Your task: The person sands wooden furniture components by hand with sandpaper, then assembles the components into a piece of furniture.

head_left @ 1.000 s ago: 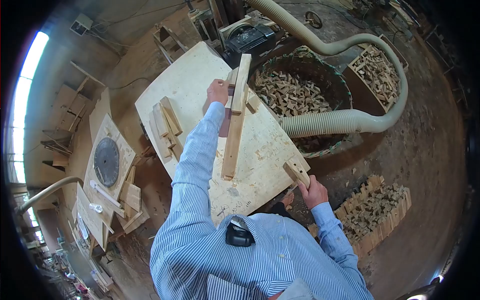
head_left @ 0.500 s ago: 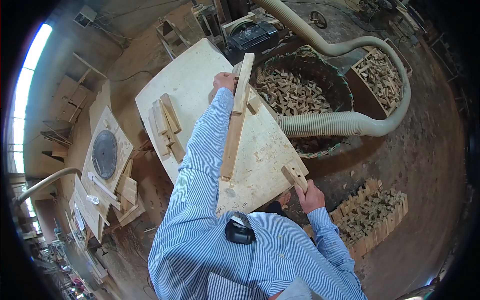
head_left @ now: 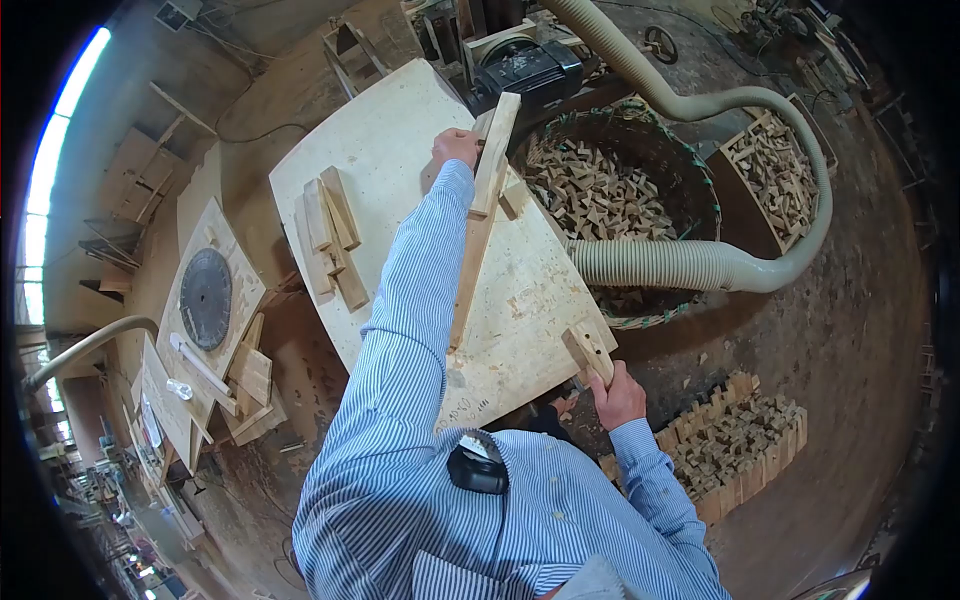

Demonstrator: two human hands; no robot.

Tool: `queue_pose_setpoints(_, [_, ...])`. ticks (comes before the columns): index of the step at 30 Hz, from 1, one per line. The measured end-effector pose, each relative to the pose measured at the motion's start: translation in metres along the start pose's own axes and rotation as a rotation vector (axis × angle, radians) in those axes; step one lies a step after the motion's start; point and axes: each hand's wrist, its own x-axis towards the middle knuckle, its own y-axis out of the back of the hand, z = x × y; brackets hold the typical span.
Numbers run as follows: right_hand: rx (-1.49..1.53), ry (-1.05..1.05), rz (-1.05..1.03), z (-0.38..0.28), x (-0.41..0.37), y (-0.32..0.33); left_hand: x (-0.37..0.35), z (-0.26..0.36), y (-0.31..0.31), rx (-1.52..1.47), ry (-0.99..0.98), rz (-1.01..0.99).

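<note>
My left hand (head_left: 456, 148) reaches to the far part of the pale worktable (head_left: 410, 130). Its fingers are curled against the side of a long wooden rail (head_left: 497, 155); what they hold is hidden. Below the rail a longer, darker wooden strip (head_left: 470, 275) runs toward me, partly behind my left sleeve. At the table's near right corner, my right hand (head_left: 620, 396) is closed round the end of a short wooden block (head_left: 590, 350) with dark holes in it. Several loose wooden pieces (head_left: 328, 230) lie left of my left forearm.
A wicker basket (head_left: 700, 180) of wood offcuts stands right of the table, with a ribbed hose (head_left: 660, 263) across it. Beyond is a box of offcuts (head_left: 770, 165); stacked blocks (head_left: 740, 440) lie lower right. A motor (head_left: 525, 72) sits behind, a round saw blade (head_left: 206, 298) left.
The whole view has shifted slightly. Both hands keep nearly the same places on the table and the block; no piece has visibly been picked up or let go.
</note>
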Motion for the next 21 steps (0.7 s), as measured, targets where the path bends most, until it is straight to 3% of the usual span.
queue_pose_setpoints(21, [-0.019, 0.003, 0.052, -0.085, 0.093, -0.008, 0.122, 0.023, 0.006, 0.045, -0.064, -0.001])
